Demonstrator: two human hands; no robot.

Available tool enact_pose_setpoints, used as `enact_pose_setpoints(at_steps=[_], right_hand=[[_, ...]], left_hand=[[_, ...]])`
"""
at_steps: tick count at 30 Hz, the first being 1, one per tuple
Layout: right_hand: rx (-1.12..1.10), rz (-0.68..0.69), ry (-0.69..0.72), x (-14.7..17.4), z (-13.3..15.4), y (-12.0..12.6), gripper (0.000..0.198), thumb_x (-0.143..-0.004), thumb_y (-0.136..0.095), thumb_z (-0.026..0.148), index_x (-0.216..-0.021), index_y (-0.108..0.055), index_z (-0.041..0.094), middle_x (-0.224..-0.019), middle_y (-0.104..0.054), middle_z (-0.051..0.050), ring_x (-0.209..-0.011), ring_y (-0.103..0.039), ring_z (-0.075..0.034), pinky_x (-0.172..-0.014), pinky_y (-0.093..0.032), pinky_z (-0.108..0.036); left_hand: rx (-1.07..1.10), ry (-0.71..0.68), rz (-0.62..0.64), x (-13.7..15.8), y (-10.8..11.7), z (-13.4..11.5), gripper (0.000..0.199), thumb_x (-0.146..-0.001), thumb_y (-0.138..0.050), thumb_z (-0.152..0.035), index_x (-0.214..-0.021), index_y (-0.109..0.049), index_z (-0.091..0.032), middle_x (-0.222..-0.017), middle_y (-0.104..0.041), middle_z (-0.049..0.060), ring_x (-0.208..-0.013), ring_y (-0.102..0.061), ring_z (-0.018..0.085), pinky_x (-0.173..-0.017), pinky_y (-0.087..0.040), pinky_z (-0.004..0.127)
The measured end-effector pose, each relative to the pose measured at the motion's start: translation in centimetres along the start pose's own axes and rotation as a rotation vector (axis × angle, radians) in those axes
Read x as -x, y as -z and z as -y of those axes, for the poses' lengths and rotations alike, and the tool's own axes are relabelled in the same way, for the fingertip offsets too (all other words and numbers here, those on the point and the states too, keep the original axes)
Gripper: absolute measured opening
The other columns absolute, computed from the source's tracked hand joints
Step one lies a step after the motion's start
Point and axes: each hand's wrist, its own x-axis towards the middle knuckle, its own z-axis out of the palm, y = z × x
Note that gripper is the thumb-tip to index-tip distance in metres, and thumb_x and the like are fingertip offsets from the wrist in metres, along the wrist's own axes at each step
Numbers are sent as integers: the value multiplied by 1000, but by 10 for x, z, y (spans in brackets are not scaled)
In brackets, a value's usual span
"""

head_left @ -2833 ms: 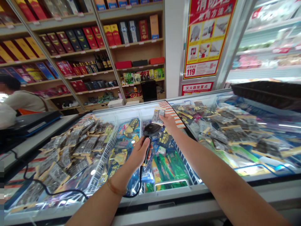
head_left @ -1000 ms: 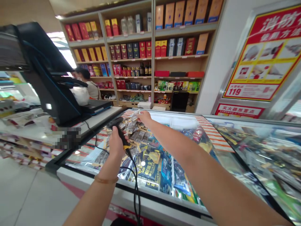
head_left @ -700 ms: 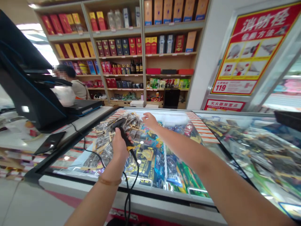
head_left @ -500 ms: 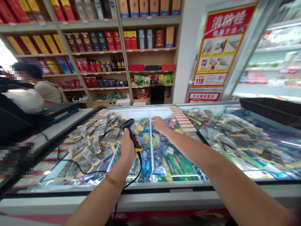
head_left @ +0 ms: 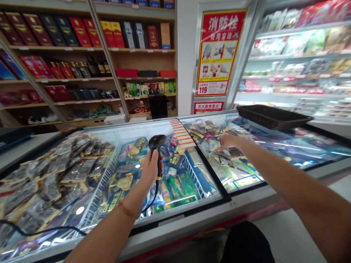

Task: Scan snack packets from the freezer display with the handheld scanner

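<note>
In my left hand (head_left: 150, 167) is a black handheld barcode scanner (head_left: 157, 141) with a yellow accent, held upright by its grip. Its cable hangs below my wrist. The scanner is above the freezer's middle section, where blue, green and yellow packages lie beneath the glass. My right hand (head_left: 228, 141) is stretched to the right, its fingertips apart over a pile of small clear-and-dark packets (head_left: 223, 157) on the right lid. Whether the fingers touch a packet is hard to tell. Another large heap of dark packets (head_left: 52, 179) lies on the left lid.
A black tray (head_left: 274, 116) rests on the freezer's far right. An orange-striped strip (head_left: 183, 134) runs beside the black lid frame (head_left: 204, 157). Shelves of boxed bottles (head_left: 138, 49) and a lit refrigerated display (head_left: 296, 76) stand behind. A black cable (head_left: 41, 231) crosses the left side.
The view has turned right. My right hand has moved from the middle section to the packets on the right lid. My left hand still holds the scanner, now more upright.
</note>
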Motion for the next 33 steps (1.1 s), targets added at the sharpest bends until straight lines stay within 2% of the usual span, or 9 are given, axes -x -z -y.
enact_pose_setpoints(at_steps=[3, 8, 13, 18, 22, 24, 27, 30, 33], right_hand=[[44, 97, 11, 6, -20, 2, 37, -54, -99, 36, -52, -66, 20, -65, -70, -8, -76, -71, -28, -78, -54, -37], [-115, 209, 98, 3, -20, -3, 27, -60, -94, 38, -65, -74, 20, -70, -72, -4, -68, -66, -21, -70, -50, -33], [-297, 76, 104, -16, 4, -2, 25, -62, -92, 32, -67, -72, 19, -67, -70, -1, -68, -65, -20, -70, -50, -30], [-713, -156, 53, -33, 57, -5, 15, -71, -82, 18, -86, -79, 18, -74, -75, -1, -78, -70, -21, -78, -53, -30], [-1226, -295, -4, -43, 122, -14, 1, -83, -72, 19, -82, -72, 19, -73, -71, 1, -80, -70, -20, -79, -58, -30], [-1519, -252, -60, -46, 158, -22, 5, -88, -70, 23, -87, -66, 21, -78, -72, 1, -78, -70, -18, -79, -61, -32], [-1706, -150, -43, -44, 209, -43, 5, -94, -64, 28, -96, -60, 24, -83, -74, 1, -77, -72, -17, -78, -64, -36], [-1888, -81, 58, -39, 245, -69, 9, -93, -65, 30, -97, -61, 23, -78, -73, 0, -79, -73, -17, -80, -62, -33], [-1880, -41, 214, -36, 258, -89, 24, -82, -78, 36, -95, -62, 23, -78, -74, 1, -86, -74, -19, -82, -60, -31]], left_hand=[[-32, 0, 37, 2, 3, 3, 62, -77, -66, -83, -86, -54, -23, -56, -56, -6, -40, -49, 11, -39, -39, 24], [-34, 56, 49, 5, 9, 5, 67, -75, -63, -89, -82, -53, -22, -52, -54, -5, -40, -49, 12, -39, -39, 24], [-23, 81, 45, 4, 14, 9, 67, -76, -62, -88, -82, -55, -21, -53, -56, -4, -41, -49, 12, -39, -39, 24], [-15, 87, 28, 1, 20, 11, 66, -78, -62, -87, -83, -56, -21, -55, -55, -4, -42, -49, 11, -40, -41, 24], [-14, 47, 25, 1, 21, 14, 63, -78, -67, -82, -88, -55, -22, -66, -61, -3, -45, -51, 10, -40, -42, 24], [-10, 31, 32, 1, 21, 15, 61, -79, -68, -80, -90, -54, -22, -72, -63, -3, -46, -52, 9, -40, -43, 24], [-25, 29, 55, 1, 21, 15, 62, -78, -68, -81, -91, -53, -22, -69, -60, -4, -45, -50, 9, -39, -42, 24], [-46, 44, 75, 3, 22, 13, 63, -76, -69, -82, -88, -52, -22, -71, -60, -4, -45, -50, 9, -39, -41, 23], [-55, 53, 100, 4, 23, 11, 61, -78, -69, -80, -87, -50, -23, -75, -62, -3, -45, -50, 8, -39, -41, 23]])
